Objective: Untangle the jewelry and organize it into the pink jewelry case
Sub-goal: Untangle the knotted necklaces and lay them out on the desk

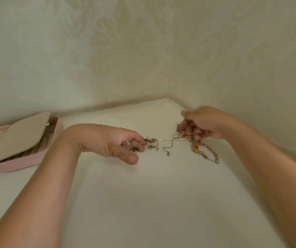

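Note:
A tangle of jewelry lies on the white table between my hands. My left hand (118,143) pinches a cluster of silver and rose-coloured pieces (134,148) at the tangle's left end. My right hand (202,123) grips the gold and pink-beaded bunch (195,145), whose beaded loop trails down onto the table at the right. A thin silver chain (168,147) with a clasp runs stretched between the two clumps. The pink jewelry case (23,161) stands open at the far left, its beige padded flap raised over ring rolls.
The table (143,203) sits in a corner; patterned cream walls (143,51) rise close behind and to the right of my right hand. The case is pushed against the back wall.

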The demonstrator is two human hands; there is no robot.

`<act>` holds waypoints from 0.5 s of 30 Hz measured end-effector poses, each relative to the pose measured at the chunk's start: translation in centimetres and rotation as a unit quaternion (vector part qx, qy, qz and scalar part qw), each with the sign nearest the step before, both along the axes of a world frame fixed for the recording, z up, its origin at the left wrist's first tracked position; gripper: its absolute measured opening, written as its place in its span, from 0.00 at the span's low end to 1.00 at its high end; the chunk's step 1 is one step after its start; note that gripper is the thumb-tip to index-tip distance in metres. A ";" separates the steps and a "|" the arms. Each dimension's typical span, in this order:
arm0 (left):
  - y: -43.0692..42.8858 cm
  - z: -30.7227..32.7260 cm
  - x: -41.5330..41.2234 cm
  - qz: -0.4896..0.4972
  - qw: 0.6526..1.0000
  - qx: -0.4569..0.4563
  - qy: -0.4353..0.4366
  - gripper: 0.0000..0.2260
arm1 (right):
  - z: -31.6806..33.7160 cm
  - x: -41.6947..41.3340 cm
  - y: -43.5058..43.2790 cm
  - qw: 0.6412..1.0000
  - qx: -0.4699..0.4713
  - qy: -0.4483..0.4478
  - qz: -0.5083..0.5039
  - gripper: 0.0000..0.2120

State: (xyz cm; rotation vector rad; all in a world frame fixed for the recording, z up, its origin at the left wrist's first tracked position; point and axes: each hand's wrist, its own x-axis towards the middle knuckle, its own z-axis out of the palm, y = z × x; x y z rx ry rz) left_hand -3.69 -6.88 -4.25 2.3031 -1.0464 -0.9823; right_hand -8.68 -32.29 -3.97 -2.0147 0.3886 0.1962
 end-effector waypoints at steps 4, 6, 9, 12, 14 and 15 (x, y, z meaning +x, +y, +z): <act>-1.5 -0.9 -0.4 -0.012 0.992 0.068 -0.104 0.64 | -0.6 0.3 0.6 0.951 -0.307 0.018 0.016 0.14; -1.7 -1.5 -0.2 -0.022 0.991 0.059 -0.118 0.63 | -1.1 0.3 0.8 0.900 -0.435 -0.007 0.015 0.15; -1.7 -1.0 -0.5 -0.024 0.989 0.069 -0.130 0.65 | -1.0 -0.1 2.1 0.889 -0.433 -0.141 0.043 0.08; -2.0 -0.3 -1.1 -0.021 0.990 0.077 -0.113 0.60 | -1.0 -0.6 3.9 0.957 -0.200 -0.171 0.121 0.07; -2.2 0.0 -1.3 0.001 0.991 0.082 -0.110 0.59 | -1.4 -0.7 4.6 0.974 -0.092 -0.125 0.164 0.09; -2.3 0.0 -1.3 0.015 0.989 0.085 -0.117 0.60 | -1.7 -0.7 4.7 0.976 -0.073 -0.127 0.162 0.08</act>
